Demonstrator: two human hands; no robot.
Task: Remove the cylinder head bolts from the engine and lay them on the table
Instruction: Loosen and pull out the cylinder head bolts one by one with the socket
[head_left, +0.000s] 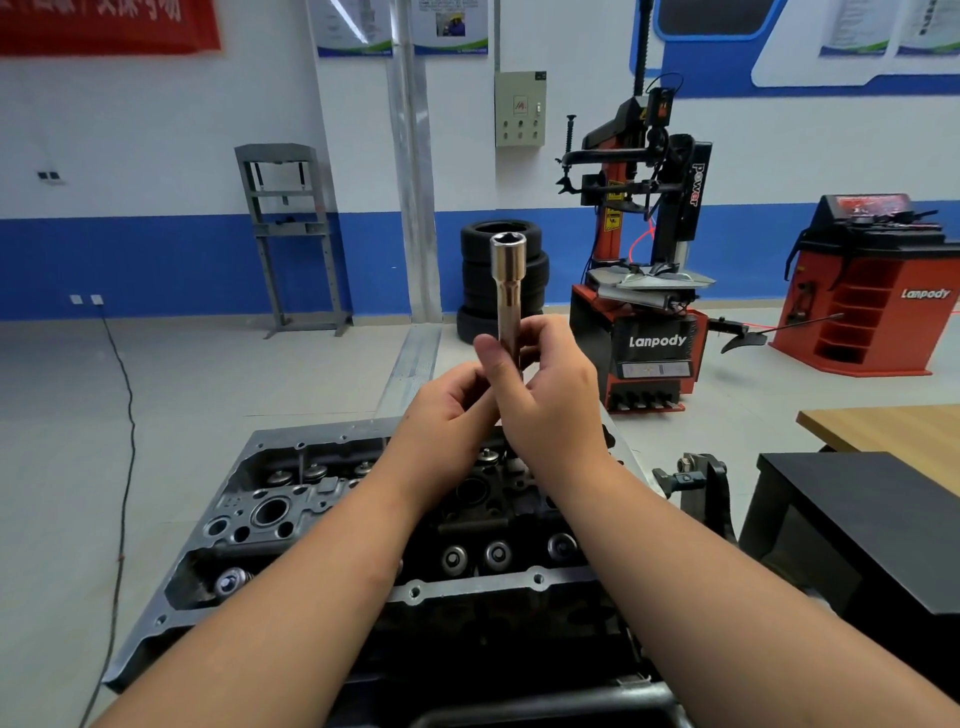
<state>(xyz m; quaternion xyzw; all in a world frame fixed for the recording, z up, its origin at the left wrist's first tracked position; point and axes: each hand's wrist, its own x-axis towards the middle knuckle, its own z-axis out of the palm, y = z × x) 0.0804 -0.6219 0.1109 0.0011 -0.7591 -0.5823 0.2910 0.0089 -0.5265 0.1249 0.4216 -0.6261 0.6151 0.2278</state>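
From the head camera, both hands are raised above the engine, holding a long, polished steel deep socket (508, 291) upright, its hexagonal mouth turned up towards the camera. The left hand (447, 415) curls round its lower end from below; the right hand (553, 400) pinches the shaft, thumb to the front. Held this way, the mouth can be looked into, probably to check its fit for the bolt heads or to seat it on a driver; what lies under the fingers cannot be told.

The grey cast-metal cylinder head (332, 519), cover off and valve springs showing, lies directly beneath the forearms. I cannot pick out any bolts for certain, and none lies on the light wooden table (883, 431) at the right edge, so removal seems not yet begun. A black cabinet (852, 525) stands between engine and table.

Readable writing: "Lanpody" on the red-and-black tyre changer (649, 332), "power" on its column, "Lanpody" again on the red wheel balancer (883, 296). The wall posters are illegible.
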